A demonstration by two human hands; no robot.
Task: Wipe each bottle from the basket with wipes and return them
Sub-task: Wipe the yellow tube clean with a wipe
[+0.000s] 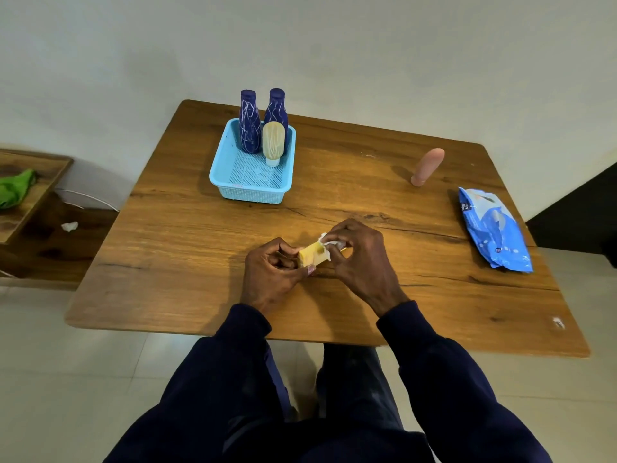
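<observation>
The yellow bottle [312, 255] is held over the table's [200, 262] near middle. My left hand [272, 274] is clamped on its end, and my right hand [359, 253] pinches a wipe [326, 243] against it. In the basket [248, 192] stand three bottles [249, 128]; the pink bottle [427, 167] stands outside, probably unreturned.

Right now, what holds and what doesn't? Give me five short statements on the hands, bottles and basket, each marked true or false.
1. The basket holds three bottles. True: two blue bottles and a cream bottle.
2. The pink bottle lies in the basket. False: it stands on the table, right of the basket.
3. The right hand holds a wipe against the yellow bottle. True.
4. The wipes pack sits at the table's left edge. False: it lies near the right edge.
5. The left hand is empty. False: it grips the yellow bottle.
</observation>
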